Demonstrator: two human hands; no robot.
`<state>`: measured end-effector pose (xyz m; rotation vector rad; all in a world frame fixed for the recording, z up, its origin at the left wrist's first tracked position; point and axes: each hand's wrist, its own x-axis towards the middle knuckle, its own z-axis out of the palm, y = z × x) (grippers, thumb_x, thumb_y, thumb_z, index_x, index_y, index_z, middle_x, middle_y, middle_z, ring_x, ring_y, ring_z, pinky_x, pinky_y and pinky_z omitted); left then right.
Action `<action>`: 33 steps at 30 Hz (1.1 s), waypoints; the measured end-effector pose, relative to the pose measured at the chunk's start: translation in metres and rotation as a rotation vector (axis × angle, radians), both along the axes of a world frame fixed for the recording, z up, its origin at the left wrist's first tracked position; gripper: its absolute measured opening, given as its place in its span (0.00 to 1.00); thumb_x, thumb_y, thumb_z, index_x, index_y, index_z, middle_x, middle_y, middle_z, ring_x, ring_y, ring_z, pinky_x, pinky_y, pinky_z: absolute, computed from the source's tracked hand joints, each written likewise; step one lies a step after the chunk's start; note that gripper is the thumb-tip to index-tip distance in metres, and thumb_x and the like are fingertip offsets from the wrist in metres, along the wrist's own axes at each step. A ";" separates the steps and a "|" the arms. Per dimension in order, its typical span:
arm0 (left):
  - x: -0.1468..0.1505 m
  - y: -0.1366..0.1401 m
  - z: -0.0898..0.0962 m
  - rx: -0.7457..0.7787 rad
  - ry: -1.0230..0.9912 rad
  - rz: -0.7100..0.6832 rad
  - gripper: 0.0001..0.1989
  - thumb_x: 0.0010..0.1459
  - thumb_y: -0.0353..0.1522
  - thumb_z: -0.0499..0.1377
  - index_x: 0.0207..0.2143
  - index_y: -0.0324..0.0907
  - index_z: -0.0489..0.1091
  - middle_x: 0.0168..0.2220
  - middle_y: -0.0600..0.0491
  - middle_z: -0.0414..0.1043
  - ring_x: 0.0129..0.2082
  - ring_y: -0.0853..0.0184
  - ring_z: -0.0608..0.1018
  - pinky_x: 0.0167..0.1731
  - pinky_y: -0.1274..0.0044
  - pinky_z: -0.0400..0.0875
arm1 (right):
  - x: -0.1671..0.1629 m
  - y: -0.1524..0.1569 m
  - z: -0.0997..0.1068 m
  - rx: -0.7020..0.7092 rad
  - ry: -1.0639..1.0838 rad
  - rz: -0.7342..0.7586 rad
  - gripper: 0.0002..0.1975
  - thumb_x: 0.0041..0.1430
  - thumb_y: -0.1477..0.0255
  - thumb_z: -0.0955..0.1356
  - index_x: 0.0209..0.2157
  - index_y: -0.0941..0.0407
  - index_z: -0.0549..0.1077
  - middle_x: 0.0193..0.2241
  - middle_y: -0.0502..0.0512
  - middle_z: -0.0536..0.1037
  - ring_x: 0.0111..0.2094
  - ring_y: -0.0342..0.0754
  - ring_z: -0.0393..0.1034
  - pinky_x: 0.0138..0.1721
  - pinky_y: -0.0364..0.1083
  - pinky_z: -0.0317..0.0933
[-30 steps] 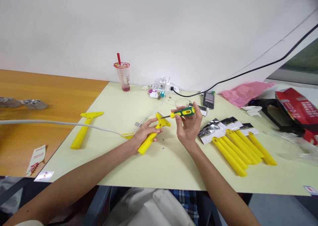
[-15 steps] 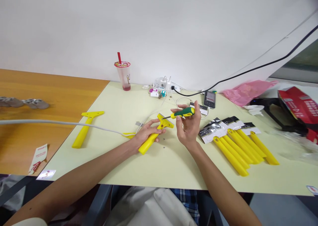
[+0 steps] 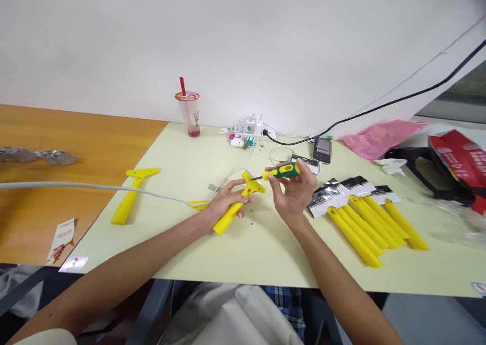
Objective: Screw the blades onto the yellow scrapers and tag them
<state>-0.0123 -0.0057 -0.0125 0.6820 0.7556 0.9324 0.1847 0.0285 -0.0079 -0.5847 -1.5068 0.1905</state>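
My left hand (image 3: pixel 228 203) is closed round a yellow T-shaped scraper (image 3: pixel 231 217), its wide head tilted up and away. In my right hand (image 3: pixel 292 196) is a green and yellow screwdriver (image 3: pixel 286 170), held almost level. Its thin shaft points left, and the tip meets the scraper's head, where a screw may sit; that spot is too small to tell. Two tiny screws (image 3: pixel 251 223) lie on the table just right of the scraper. Another yellow piece (image 3: pixel 199 205) is partly hidden behind my left hand.
A second yellow scraper (image 3: pixel 131 198) lies at the left. Several yellow handles with carded tops (image 3: pixel 357 228) lie at the right. Behind stand a drink cup (image 3: pixel 190 115), a power strip (image 3: pixel 246 127) and a phone (image 3: pixel 322 150). A white cable (image 3: pixel 94 185) crosses the left side.
My right hand's fingers have curled further round the screwdriver handle, having been more spread before. The scraper and my left hand have stayed in nearly the same place.
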 end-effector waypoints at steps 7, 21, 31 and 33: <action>0.001 0.000 -0.002 -0.027 -0.012 -0.004 0.37 0.47 0.26 0.74 0.59 0.44 0.68 0.53 0.41 0.81 0.48 0.55 0.86 0.21 0.81 0.70 | 0.005 0.006 -0.001 0.031 -0.013 -0.016 0.33 0.70 0.66 0.76 0.70 0.38 0.63 0.54 0.58 0.71 0.50 0.54 0.79 0.43 0.54 0.85; -0.002 0.003 -0.002 -0.141 -0.016 0.079 0.35 0.49 0.23 0.72 0.59 0.43 0.69 0.49 0.42 0.81 0.45 0.62 0.83 0.23 0.83 0.68 | 0.005 0.005 0.000 -0.153 -0.095 0.106 0.36 0.77 0.64 0.69 0.78 0.41 0.51 0.61 0.62 0.75 0.56 0.54 0.80 0.54 0.58 0.80; -0.001 0.005 -0.002 -0.166 -0.013 0.094 0.35 0.48 0.22 0.71 0.58 0.44 0.68 0.48 0.43 0.81 0.39 0.65 0.83 0.22 0.84 0.68 | 0.000 0.006 -0.004 -0.187 -0.065 0.123 0.37 0.77 0.64 0.69 0.78 0.45 0.50 0.56 0.62 0.79 0.54 0.52 0.80 0.54 0.58 0.79; -0.002 0.006 -0.002 -0.159 0.003 0.103 0.36 0.48 0.22 0.71 0.59 0.43 0.68 0.48 0.43 0.81 0.39 0.65 0.83 0.22 0.84 0.67 | -0.001 0.005 -0.004 -0.216 -0.046 0.158 0.37 0.77 0.64 0.69 0.78 0.45 0.49 0.60 0.64 0.77 0.54 0.52 0.81 0.53 0.57 0.80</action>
